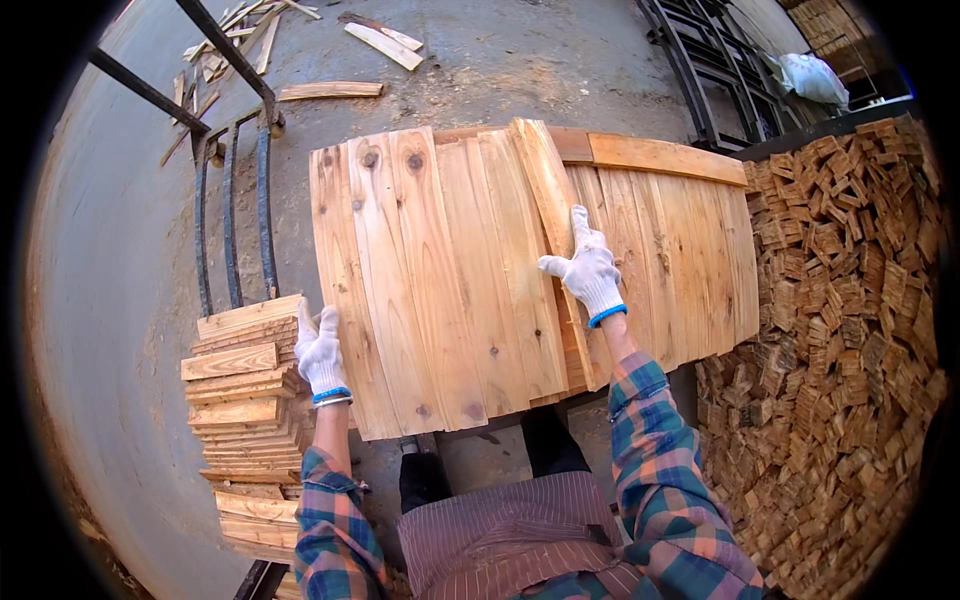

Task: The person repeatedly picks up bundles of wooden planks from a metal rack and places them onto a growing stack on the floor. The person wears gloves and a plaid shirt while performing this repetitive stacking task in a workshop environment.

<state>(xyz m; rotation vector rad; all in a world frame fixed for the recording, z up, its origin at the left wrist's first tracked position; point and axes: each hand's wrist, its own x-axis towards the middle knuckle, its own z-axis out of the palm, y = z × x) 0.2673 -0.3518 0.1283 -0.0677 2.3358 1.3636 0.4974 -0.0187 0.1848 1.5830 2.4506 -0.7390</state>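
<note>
A row of pale wooden boards [450, 270] lies side by side across a work surface in front of me. My left hand [320, 355], in a white knit glove with a blue cuff, is at the outer edge of the leftmost board, its visible fingers apart. My right hand [588, 268], gloved alike, lies against a slanted board [545, 190] that rests partly over the others. Its thumb spreads left over the wood while the fingers stretch forward. More boards [690, 260] continue to the right, beneath a wooden strip [665, 158] along the far edge.
A stack of short boards [245, 410] stands at my left, beside a black metal frame [230, 210]. At right is a large heap of small wood pieces [830, 330]. Wood scraps [385, 45] litter the far floor, and a dark metal rack [715, 80] stands beyond.
</note>
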